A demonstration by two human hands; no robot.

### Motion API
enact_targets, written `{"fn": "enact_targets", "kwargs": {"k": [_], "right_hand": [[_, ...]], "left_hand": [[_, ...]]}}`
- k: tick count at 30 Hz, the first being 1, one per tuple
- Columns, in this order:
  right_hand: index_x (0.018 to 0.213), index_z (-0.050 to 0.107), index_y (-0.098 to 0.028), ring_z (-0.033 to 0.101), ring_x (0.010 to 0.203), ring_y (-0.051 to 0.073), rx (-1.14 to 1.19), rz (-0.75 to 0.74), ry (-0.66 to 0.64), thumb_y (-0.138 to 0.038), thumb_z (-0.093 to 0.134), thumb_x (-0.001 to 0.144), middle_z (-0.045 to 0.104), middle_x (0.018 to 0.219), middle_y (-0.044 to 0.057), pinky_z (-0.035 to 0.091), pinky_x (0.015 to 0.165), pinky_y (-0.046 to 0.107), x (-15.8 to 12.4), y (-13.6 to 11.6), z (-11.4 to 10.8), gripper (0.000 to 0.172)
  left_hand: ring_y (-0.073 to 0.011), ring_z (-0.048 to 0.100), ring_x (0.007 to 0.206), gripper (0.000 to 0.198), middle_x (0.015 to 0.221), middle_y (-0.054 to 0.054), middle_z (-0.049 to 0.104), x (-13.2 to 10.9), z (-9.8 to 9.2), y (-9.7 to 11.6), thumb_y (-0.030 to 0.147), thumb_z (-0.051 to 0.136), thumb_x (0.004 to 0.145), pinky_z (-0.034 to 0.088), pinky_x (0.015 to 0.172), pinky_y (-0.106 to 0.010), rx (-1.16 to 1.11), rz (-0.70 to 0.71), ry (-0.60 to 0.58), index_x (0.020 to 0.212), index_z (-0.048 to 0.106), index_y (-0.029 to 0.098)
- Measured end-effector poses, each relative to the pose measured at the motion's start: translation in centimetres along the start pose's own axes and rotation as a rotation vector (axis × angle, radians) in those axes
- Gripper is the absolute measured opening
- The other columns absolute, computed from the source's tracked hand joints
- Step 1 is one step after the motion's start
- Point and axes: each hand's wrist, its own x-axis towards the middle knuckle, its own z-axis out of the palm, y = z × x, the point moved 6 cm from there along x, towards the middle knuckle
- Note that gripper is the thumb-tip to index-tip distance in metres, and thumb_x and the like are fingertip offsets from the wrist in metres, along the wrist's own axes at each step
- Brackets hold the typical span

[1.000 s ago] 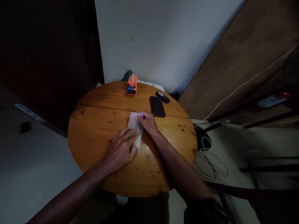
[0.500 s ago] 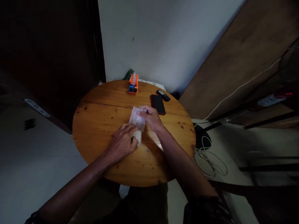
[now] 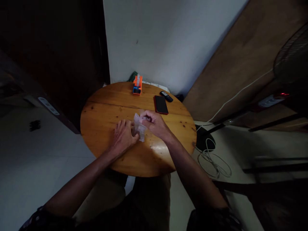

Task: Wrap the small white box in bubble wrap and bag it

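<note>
A small piece of clear bubble wrap [image 3: 139,128] lies partly lifted near the middle of the round wooden table [image 3: 101,118]. My right hand [image 3: 154,123] pinches its upper edge with closed fingers. My left hand [image 3: 123,137] rests on the table beside it. Its fingers are stretched out and its thumb presses against the wrap's lower left side.
An orange and blue tape dispenser [image 3: 137,85] stands at the table's far edge. A dark phone [image 3: 161,104] and a small remote [image 3: 166,96] lie at the far right. White cables [image 3: 211,160] coil on the floor to the right. A fan [image 3: 292,64] stands at the right.
My right hand has raised the wrap's upper edge off the table. My left hand has slid off the wrap onto the table at its left, fingers spread. The view has shifted slightly.
</note>
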Motion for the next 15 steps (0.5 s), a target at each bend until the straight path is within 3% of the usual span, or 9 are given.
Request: {"fn": "enact_targets", "kwargs": {"k": [3, 7, 10, 15], "right_hand": [[0.082, 0.061, -0.021, 0.05, 0.068, 0.011, -0.034, -0.015, -0.011, -0.026, 0.061, 0.082, 0.057, 0.074, -0.003, 0.039, 0.065, 0.025, -1.2, -0.6, 0.6, 0.005], [0.085, 0.062, -0.021, 0.056, 0.074, 0.013, -0.089, -0.001, 0.028, -0.023, 0.056, 0.085, 0.063, 0.08, -0.001, 0.042, 0.068, 0.025, -3.3, -1.1, 1.4, 0.006], [0.086, 0.062, -0.021, 0.06, 0.078, 0.015, -0.148, -0.007, 0.078, -0.024, 0.054, 0.088, 0.066, 0.084, 0.0, 0.045, 0.07, 0.026, -4.8, -1.2, 2.0, 0.009], [0.088, 0.062, -0.022, 0.063, 0.085, 0.017, -0.272, -0.093, 0.159, -0.024, 0.051, 0.094, 0.067, 0.088, 0.003, 0.048, 0.08, 0.029, -6.6, -1.3, 2.8, 0.013]], "left_hand": [[-0.0313, 0.053, 0.12, 0.049, 0.12, -0.013, 0.058, -0.1, 0.2, -0.7, 0.028, 0.067, 0.078, 0.043, 0.105, -0.048, -0.104, -0.043, 0.023, 0.124, 0.055, 0.017], [-0.0333, 0.05, 0.128, 0.068, 0.131, -0.015, 0.056, 0.0, 0.8, -1.0, 0.024, 0.064, 0.077, 0.042, 0.108, -0.05, -0.208, 0.019, 0.025, 0.142, 0.044, 0.017], [-0.0304, 0.052, 0.127, 0.06, 0.132, -0.013, 0.056, 0.1, 1.3, -1.0, 0.019, 0.061, 0.077, 0.042, 0.109, -0.047, -0.258, 0.103, 0.002, 0.136, 0.051, 0.018], [-0.0283, 0.052, 0.127, 0.031, 0.13, -0.012, 0.058, 0.5, 1.9, -1.3, 0.019, 0.059, 0.08, 0.044, 0.109, -0.047, -0.332, 0.198, -0.057, 0.111, 0.065, 0.02]]}}
